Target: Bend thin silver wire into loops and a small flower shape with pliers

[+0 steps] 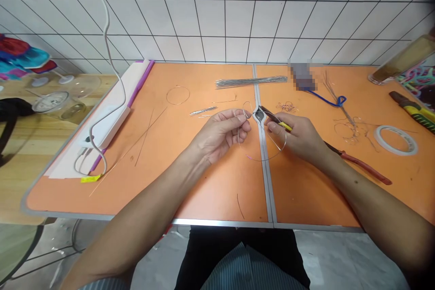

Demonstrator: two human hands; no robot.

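The left hand [220, 135] and right hand [301, 139] are positioned close together above the centre of an orange folding table top [210, 195]. The thumb and forefinger of the left hand are pressed together on the upper part of a thin wire loop [261, 160], and the remaining fingers are curled inward. The right hand is closed around the yellow handles of small pliers [283, 126]. The pliers lie along a line from lower right to upper left, with their dark nose directed at the left fingertips. Whether the jaws are pinching the wire cannot be determined from this view. The loop hangs from the left-hand pinch toward the lower centre of the frame, crossing above the metal table seam [264, 176]. Its lower right arc lies nearest the right hand, while its top lies within the left-hand pinch. Red-handled pliers [356, 161] rest on the table at right, below the right forearm. A bundle of straight wires [251, 82] lies at upper centre, a separate wire ring [177, 95] at upper left of centre, and tangled wire scraps [350, 129] at right, beside a roll of tape [396, 139].
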